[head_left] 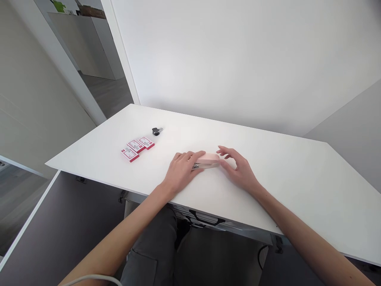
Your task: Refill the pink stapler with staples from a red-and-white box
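A pale pink stapler (207, 160) lies on the white table (297, 178) near its middle. My left hand (182, 170) rests on the stapler's left end, where metal shows, fingers curled over it. My right hand (236, 167) touches the stapler's right end with its fingers spread and bent. Three small red-and-white staple boxes (137, 148) lie in a row to the left of my hands. A small black staple remover (156, 131) sits beyond them.
A white wall runs behind the table. The table's left and near edges drop to a grey floor, and my legs sit under the near edge. A doorway opens at the far left.
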Demonstrator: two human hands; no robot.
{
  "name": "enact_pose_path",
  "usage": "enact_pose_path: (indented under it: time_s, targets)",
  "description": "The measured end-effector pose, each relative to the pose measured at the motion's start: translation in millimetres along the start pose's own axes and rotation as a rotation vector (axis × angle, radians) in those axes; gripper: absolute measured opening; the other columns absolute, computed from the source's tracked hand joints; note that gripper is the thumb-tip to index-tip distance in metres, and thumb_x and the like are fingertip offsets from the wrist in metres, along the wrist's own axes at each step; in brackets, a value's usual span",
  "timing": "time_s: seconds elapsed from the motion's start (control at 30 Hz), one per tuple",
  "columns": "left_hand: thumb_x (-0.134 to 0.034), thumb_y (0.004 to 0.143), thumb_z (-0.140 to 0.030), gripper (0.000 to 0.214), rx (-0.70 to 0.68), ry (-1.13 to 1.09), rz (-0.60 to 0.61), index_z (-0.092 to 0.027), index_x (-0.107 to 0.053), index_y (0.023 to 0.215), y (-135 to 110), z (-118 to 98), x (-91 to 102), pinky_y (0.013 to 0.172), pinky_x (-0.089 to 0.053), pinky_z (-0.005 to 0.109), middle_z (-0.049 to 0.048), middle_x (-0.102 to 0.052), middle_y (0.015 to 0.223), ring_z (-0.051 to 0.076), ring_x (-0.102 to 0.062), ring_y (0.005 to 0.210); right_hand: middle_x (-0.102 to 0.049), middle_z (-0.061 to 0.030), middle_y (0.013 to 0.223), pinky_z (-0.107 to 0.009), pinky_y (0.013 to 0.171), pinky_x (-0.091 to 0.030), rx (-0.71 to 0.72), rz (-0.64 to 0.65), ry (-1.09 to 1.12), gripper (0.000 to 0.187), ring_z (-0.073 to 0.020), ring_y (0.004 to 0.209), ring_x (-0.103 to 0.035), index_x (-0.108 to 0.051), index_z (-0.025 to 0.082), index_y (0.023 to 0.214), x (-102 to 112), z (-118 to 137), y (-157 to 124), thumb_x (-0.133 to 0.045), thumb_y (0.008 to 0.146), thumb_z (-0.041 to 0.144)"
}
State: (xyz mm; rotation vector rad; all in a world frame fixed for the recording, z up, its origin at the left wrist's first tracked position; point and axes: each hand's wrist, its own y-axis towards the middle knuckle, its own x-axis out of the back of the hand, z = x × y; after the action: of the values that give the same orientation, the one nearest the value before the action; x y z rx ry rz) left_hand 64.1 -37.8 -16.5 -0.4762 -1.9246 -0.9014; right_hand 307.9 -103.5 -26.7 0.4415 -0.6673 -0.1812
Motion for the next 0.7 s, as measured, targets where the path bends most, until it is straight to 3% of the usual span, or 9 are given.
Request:
enact_pose_path:
  time_s: [0.1, 0.2, 0.33, 0.43, 0.53, 0.7]
  targets:
    - [-0.063, 0.101, -0.035, 0.048, 0.131, 0.079, -0.069, -0.026, -0.051, 0.146, 2.2, 14.6, 5.4, 0.103, -0.044, 0.046, 0.0093, -0.070, 0.128, 0.029, -0.068, 0.113, -0.072, -0.0105, 0.130, -0.042, 0.081, -0.059, -0.130, -0.084, -0.010, 0.043, -0.0269, 0.112, -0.068, -0.061, 0.028, 0.140, 1.4, -6.1, 0.3, -0.056, 0.103, 0.050]
    - [-0.060, 0.101, -0.031, 0.048, 0.221, 0.175, -0.136, -0.025, -0.049, 0.147, 6.0, 35.1, 12.4, 0.106, -0.042, 0.051, 0.0135, -0.066, 0.136, 0.033, -0.065, 0.119, -0.073, -0.0119, 0.127, -0.037, 0.068, -0.056, -0.199, -0.083, -0.017, 0.040, -0.0268, 0.106, -0.068, -0.064, 0.025, 0.133, 1.6, -11.2, 0.0, -0.055, 0.102, 0.050]
    - [-0.058, 0.097, -0.024, 0.054, 0.284, 0.258, -0.274, -0.022, -0.046, 0.150, 9.3, 52.9, 20.1, 0.113, -0.039, 0.059, 0.0210, -0.045, 0.160, 0.041, -0.052, 0.138, -0.074, -0.0113, 0.124, -0.039, 0.077, -0.056, -0.156, -0.042, -0.037, 0.036, -0.0250, 0.104, -0.068, -0.066, 0.024, 0.128, 1.1, -14.2, -0.3, -0.055, 0.102, 0.046]
    - [-0.055, 0.094, -0.016, 0.060, 0.204, 0.247, -0.288, -0.022, -0.044, 0.153, 9.3, 52.6, 22.6, 0.122, -0.030, 0.063, 0.0184, -0.033, 0.170, 0.041, -0.035, 0.153, -0.074, -0.0105, 0.123, -0.039, 0.079, -0.055, -0.158, -0.025, -0.049, 0.034, -0.0239, 0.101, -0.068, -0.066, 0.024, 0.126, 1.2, -14.3, -0.5, -0.055, 0.101, 0.044]
    - [-0.051, 0.092, -0.011, 0.062, 0.082, 0.234, -0.186, -0.025, -0.048, 0.153, 9.1, 48.7, 21.6, 0.128, -0.022, 0.062, 0.0117, -0.045, 0.165, 0.035, -0.031, 0.158, -0.074, -0.0096, 0.122, -0.038, 0.078, -0.055, -0.164, -0.011, -0.059, 0.033, -0.0232, 0.100, -0.067, -0.066, 0.024, 0.126, 1.6, -14.4, -0.5, -0.055, 0.101, 0.042]
    - [-0.051, 0.091, -0.015, 0.057, 0.117, 0.269, -0.191, -0.017, -0.054, 0.148, 10.6, 53.7, 16.2, 0.129, -0.020, 0.064, 0.0141, -0.053, 0.158, 0.037, -0.033, 0.157, -0.074, -0.0085, 0.121, -0.038, 0.080, -0.055, -0.153, 0.017, -0.070, 0.033, -0.0226, 0.100, -0.066, -0.065, 0.025, 0.127, 1.6, -15.7, -0.4, -0.055, 0.101, 0.040]
